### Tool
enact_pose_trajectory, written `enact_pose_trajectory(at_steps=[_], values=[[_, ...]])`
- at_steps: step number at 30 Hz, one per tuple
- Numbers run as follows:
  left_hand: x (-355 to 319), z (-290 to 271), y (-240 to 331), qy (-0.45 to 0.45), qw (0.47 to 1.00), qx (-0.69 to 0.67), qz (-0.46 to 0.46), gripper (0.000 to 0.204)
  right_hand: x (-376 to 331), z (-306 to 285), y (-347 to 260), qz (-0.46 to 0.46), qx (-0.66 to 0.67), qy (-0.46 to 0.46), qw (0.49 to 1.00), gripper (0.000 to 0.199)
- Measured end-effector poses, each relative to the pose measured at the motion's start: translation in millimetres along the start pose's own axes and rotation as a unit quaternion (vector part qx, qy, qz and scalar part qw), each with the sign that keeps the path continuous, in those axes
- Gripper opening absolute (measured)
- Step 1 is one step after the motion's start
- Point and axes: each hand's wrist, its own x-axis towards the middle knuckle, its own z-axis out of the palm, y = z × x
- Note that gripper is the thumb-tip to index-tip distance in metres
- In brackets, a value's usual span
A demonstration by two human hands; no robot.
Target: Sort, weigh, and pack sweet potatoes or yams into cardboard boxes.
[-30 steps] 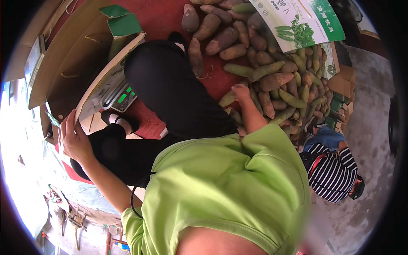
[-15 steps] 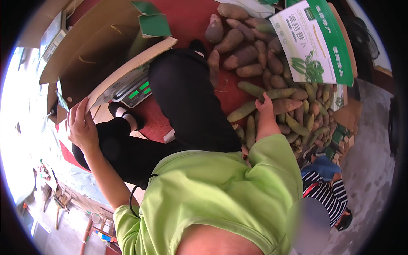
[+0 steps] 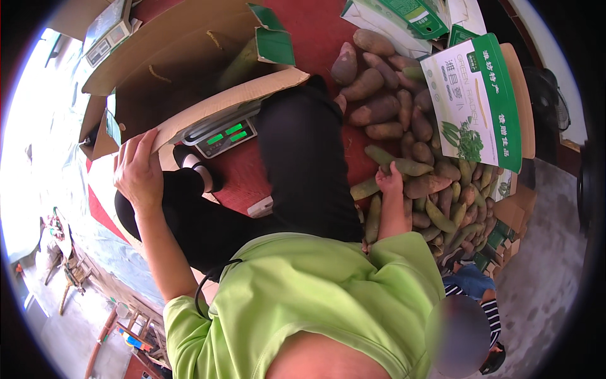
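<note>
My left hand [image 3: 140, 174] is closed around the near edge of a large open cardboard box [image 3: 233, 104], fingers over its raised flap. A long, dim greenish shape [image 3: 238, 66] shows inside the box at its right end. Out to the right, my right hand [image 3: 391, 180] is closed on a green radish [image 3: 413, 167] at the near side of a pile, its fingers curled against it. Reddish-brown radishes [image 3: 377, 109] and more green radishes [image 3: 440, 216] lie around that hand. Partly under the box sits a scale [image 3: 228, 138] with lit green displays.
A white and green printed carton [image 3: 470, 101] stands behind the pile at the right. Beyond it is a dark fan [image 3: 546, 98]. A person in a striped top [image 3: 491, 316] is at lower right. Another scale [image 3: 107, 31] stands at far left. My bent legs lie between box and pile.
The whole view has shifted, so the box and pile appear farther right and lower. My left hand keeps its hold on the flap. My right hand's fingers have curled in at the green radish.
</note>
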Motion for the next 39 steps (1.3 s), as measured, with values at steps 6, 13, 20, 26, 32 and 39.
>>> enact_pose_trajectory(at_steps=[6, 13, 20, 26, 32, 39], values=[[0, -2, -2, -0.013, 1.0, -0.01, 0.005, 0.022, -36, 22, 51, 0.08, -0.073, -0.082, 0.991, 0.03], [-2, -2, -6, -0.006, 1.0, -0.015, 0.008, 0.02, -120, 121, 24, -0.109, -0.3, -0.297, 0.9, 0.025], [-2, -3, -9, -0.005, 1.0, -0.023, 0.017, 0.021, -265, 245, -13, -0.421, -0.437, -0.432, 0.667, 0.039], [-5, -5, -9, -0.018, 1.0, -0.017, 0.014, 0.021, -330, 313, 15, -0.446, -0.5, -0.538, 0.512, 0.044], [-2, 1, -11, -0.027, 0.999, -0.02, 0.026, 0.023, -336, 344, 51, -0.628, -0.476, -0.5, 0.359, 0.032], [-7, 3, -11, -0.019, 0.999, -0.03, 0.039, 0.023, -238, 285, 35, -0.558, -0.403, -0.381, 0.617, 0.02]])
